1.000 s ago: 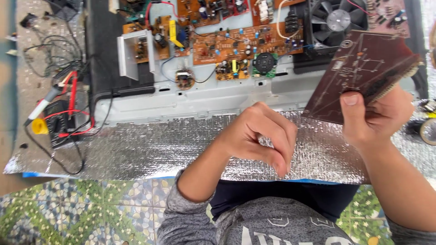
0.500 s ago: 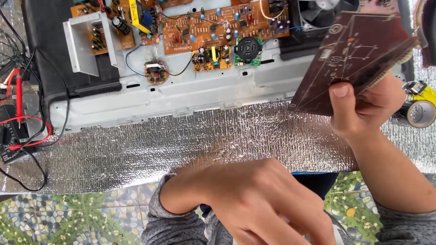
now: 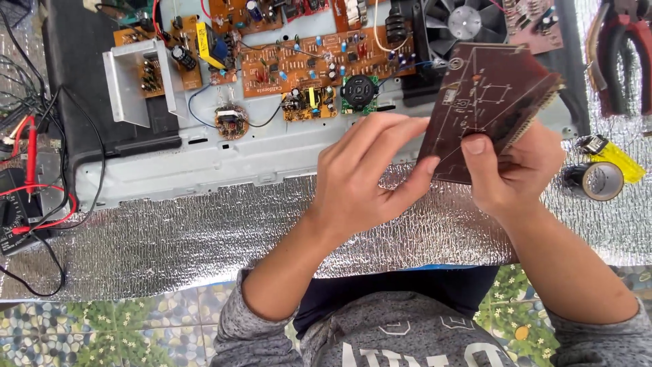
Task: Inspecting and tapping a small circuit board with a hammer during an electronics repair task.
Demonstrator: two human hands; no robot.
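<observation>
Holding the dark brown circuit board up in my right hand, thumb pressed flat on its solder side near the lower edge, the other fingers wrapped behind it, so the board is pinched between them. Board sits tilted, its far corner up over the black fan, lower edge down at my palm. Components on the hidden side, can't see them.

My left hand is just beside the board on its left; the fingertips meet the board's left edge, index finger stretched along it. Fingers loosely together, not spread. Nothing gripped in that hand that I can see.

Both hands hover above the grey metal chassis, which lies on the silver foil sheet. On the chassis behind my hands: orange circuit boards with capacitors and a bent aluminium heatsink at left.

Right of my right hand, on the foil: roll of tape, touching a yellow tool. Red-handled pliers further back. Far left: red and black probe leads, well apart from both hands.
</observation>
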